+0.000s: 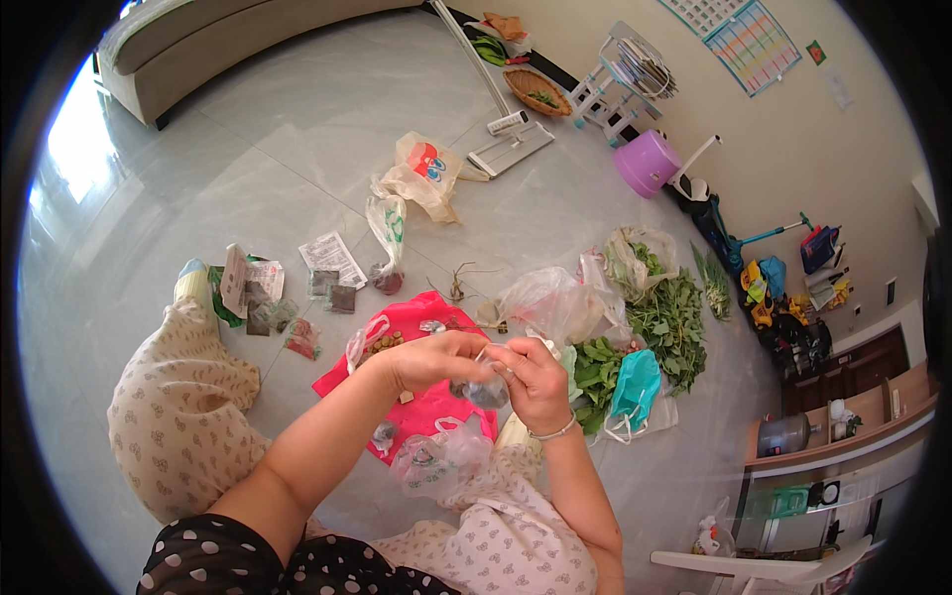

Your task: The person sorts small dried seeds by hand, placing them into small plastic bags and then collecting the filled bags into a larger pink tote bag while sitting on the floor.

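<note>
Both of my hands meet over a bright pink plastic sheet or bag (431, 418) spread on the floor. My left hand (439, 361) and my right hand (537, 383) pinch the gathered top of a small clear plastic bag (487, 393). Dark contents show in its lower part; fingers cover some of its neck. Beneath my left forearm, brown pieces (387, 342) lie partly hidden at a white-handled bag. A small knotted bag of grey matter (384, 435) rests by the pink edge. Closer to me is a crumpled clear bag with green print (439, 461).
Right of the pink plastic lie leafy greens (673, 320), a teal face mask (636, 387) and clear bags (550, 301). Small packets (342, 299) and printed paper (338, 256) lie left. Farther off are a flat mop (513, 149), purple bucket (647, 163) and wicker basket (520, 83).
</note>
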`<action>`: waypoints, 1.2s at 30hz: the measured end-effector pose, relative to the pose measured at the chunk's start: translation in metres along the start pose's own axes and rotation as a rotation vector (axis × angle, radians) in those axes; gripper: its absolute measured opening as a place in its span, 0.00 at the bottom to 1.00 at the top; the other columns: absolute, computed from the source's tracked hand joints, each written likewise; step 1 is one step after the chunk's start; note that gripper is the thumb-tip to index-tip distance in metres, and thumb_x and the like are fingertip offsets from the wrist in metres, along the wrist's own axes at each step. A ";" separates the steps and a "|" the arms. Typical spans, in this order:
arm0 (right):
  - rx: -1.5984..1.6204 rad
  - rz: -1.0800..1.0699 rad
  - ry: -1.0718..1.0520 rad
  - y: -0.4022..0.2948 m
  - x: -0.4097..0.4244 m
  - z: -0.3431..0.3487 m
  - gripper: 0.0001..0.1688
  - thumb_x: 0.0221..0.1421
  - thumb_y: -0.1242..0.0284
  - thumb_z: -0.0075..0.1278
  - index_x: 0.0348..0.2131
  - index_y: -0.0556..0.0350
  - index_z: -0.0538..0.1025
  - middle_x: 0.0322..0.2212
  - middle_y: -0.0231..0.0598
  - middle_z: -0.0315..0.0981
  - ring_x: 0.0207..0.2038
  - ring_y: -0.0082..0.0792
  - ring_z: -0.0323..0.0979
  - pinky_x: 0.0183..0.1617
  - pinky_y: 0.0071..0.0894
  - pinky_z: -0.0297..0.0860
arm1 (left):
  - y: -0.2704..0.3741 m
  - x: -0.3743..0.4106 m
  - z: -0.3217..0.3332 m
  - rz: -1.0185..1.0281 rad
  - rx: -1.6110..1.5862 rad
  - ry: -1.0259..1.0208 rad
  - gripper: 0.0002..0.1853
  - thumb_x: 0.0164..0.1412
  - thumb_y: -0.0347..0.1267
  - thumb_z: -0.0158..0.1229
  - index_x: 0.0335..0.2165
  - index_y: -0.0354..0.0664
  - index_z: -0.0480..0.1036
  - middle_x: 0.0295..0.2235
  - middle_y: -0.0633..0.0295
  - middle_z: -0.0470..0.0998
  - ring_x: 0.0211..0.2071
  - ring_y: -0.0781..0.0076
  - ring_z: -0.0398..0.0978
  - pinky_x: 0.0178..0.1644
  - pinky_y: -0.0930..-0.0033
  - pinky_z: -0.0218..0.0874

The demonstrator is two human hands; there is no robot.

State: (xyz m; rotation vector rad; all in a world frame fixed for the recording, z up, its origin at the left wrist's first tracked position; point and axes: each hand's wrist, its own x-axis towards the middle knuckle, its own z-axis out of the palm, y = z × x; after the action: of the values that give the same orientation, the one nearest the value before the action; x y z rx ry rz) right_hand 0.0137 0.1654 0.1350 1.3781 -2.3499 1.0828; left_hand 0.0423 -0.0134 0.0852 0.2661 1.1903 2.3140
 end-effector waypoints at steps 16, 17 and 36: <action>-0.276 0.030 0.240 -0.001 -0.011 0.019 0.10 0.47 0.80 0.52 0.34 0.59 0.75 0.24 0.38 0.68 0.20 0.29 0.68 0.23 0.24 0.65 | 0.000 0.000 0.012 0.413 0.883 0.398 0.10 0.40 0.28 0.62 0.28 0.42 0.76 0.32 0.66 0.72 0.35 0.70 0.66 0.39 0.69 0.57; -0.281 0.044 0.260 -0.002 -0.011 0.022 0.09 0.47 0.80 0.52 0.33 0.58 0.76 0.24 0.37 0.68 0.19 0.26 0.67 0.22 0.22 0.64 | -0.002 0.001 0.015 0.634 1.127 0.489 0.08 0.39 0.28 0.62 0.25 0.43 0.77 0.31 0.66 0.72 0.35 0.68 0.67 0.39 0.68 0.57; 1.225 0.833 0.535 -0.013 0.005 0.013 0.17 0.59 0.66 0.41 0.42 0.61 0.71 0.21 0.27 0.66 0.21 0.18 0.62 0.22 0.16 0.60 | 0.026 0.004 0.047 1.208 1.392 0.570 0.09 0.38 0.25 0.60 0.25 0.45 0.75 0.34 0.71 0.76 0.32 0.71 0.67 0.36 0.69 0.54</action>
State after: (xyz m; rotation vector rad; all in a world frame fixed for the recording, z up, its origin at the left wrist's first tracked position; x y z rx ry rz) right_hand 0.0238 0.1499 0.1344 0.0008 -1.7491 2.9173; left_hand 0.0484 0.0095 0.1337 1.0527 3.5369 1.7630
